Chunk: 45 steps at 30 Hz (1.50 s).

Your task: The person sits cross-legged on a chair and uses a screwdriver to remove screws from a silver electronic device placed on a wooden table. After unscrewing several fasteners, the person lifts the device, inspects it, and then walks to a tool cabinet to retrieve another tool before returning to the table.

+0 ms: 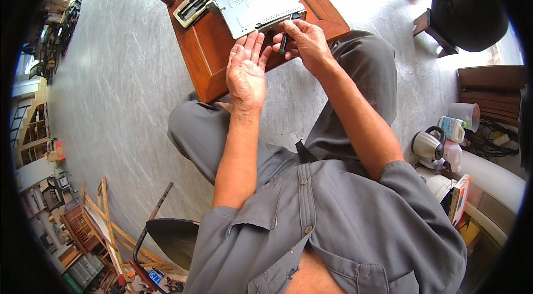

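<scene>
Head view: the silver metal box point(258, 3) lies on the wooden seat point(214, 64), just beyond both hands, its long axis running left to right, rising rightward. The right hand point(305, 41), at its near edge, pinches a slim dark tool point(283, 45); the left hand point(248, 75) is palm up, its grip open, fingertips at the edge.

Light is bright and strongest toward the upper right, where the grey floor point(122, 100) burns out to white. The metal case point(252, 8) shines pale yet stays crisp; the wooden chair point(206, 58) carries a soft gloss. Shelving point(40, 93) at the left bends into the black rim (a patch beside the seated person point(469, 22) is blurred).
</scene>
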Motion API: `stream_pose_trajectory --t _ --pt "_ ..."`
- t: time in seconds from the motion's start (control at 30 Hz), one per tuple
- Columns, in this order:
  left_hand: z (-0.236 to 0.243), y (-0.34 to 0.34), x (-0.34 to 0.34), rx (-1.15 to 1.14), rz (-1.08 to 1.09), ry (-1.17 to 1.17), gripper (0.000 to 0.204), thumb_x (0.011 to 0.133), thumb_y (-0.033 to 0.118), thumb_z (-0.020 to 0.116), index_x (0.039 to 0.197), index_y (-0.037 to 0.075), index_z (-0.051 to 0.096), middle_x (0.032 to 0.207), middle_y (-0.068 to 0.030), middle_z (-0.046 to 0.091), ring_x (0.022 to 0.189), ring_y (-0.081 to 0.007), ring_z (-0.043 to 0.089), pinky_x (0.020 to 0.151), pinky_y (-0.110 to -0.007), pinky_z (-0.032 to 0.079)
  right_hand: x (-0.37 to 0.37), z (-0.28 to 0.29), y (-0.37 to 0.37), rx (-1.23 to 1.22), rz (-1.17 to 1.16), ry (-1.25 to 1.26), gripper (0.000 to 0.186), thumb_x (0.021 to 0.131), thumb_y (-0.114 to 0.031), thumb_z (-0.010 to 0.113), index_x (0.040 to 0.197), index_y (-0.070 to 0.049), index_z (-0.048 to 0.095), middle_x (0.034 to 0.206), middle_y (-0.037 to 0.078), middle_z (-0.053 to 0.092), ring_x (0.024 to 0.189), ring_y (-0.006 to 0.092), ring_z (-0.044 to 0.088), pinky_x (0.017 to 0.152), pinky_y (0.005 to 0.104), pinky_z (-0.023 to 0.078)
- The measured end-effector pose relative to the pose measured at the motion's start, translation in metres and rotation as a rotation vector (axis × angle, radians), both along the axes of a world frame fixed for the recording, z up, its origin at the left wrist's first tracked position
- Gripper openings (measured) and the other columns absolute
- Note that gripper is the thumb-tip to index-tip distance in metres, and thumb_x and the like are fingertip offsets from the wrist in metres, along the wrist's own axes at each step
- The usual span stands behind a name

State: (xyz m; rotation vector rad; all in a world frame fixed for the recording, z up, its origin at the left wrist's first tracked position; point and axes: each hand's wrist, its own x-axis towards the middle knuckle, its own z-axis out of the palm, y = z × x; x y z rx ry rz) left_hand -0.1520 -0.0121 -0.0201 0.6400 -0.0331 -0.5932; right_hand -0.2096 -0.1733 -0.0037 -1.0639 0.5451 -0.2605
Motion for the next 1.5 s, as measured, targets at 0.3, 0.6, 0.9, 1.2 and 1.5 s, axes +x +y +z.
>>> stream_pose_trajectory --t 0.3,0.6,0.9,1.2,1.5 --pt "0.003 0.0 -0.005 0.003 -0.017 -0.009 0.042 0.107 0.028 0.049 0.137 -0.001 0.051 0.148 -0.0189 0.053 0.143 -0.0312 0.045 0.119 -0.048 0.04 0.003 -0.012 -0.004 0.334 0.008 -0.127 0.029 0.108 -0.024 0.056 0.125 0.0 0.059 0.101 0.012 0.073 0.084 0.0193 0.074 0.063 0.0281 0.059" --pt "0.012 -0.005 -0.011 0.079 0.017 -0.028 0.049 0.103 0.028 0.053 0.141 -0.001 0.047 0.15 -0.0192 0.051 0.145 -0.0308 0.043 0.12 -0.049 0.035 0.008 -0.005 0.008 0.009 -0.03 0.016 0.025 0.107 -0.023 0.058 0.109 0.001 0.064 0.089 0.011 0.075 0.072 0.0169 0.074 0.05 0.0259 0.055" --pt "0.015 -0.005 -0.013 0.176 0.102 -0.06 0.051 0.1 0.023 0.055 0.142 -0.003 0.043 0.146 -0.0228 0.053 0.139 -0.0347 0.051 0.112 -0.048 0.042 -0.007 0.014 -0.02 -0.407 0.094 0.173 0.028 0.105 -0.025 0.063 0.101 0.001 0.073 0.073 0.004 0.071 0.058 0.0084 0.065 0.047 0.0226 0.048" --pt "0.012 0.0 -0.009 0.179 0.123 -0.049 0.047 0.101 0.023 0.054 0.139 -0.004 0.047 0.139 -0.022 0.059 0.131 -0.0332 0.056 0.107 -0.045 0.047 -0.008 0.027 -0.057 -1.172 0.158 0.321 0.025 0.095 -0.021 0.064 0.094 0.0 0.077 0.07 0.015 0.07 0.063 0.0236 0.07 0.063 0.0386 0.056" --pt "0.01 0.003 -0.006 0.157 0.115 -0.037 0.046 0.101 0.023 0.054 0.139 -0.004 0.047 0.139 -0.0222 0.059 0.13 -0.0324 0.057 0.106 -0.045 0.048 0.003 0.027 -0.093 -1.666 0.291 0.288 0.021 0.102 -0.028 0.063 0.103 -0.009 0.074 0.08 0.012 0.074 0.072 0.025 0.072 0.07 0.038 0.058"
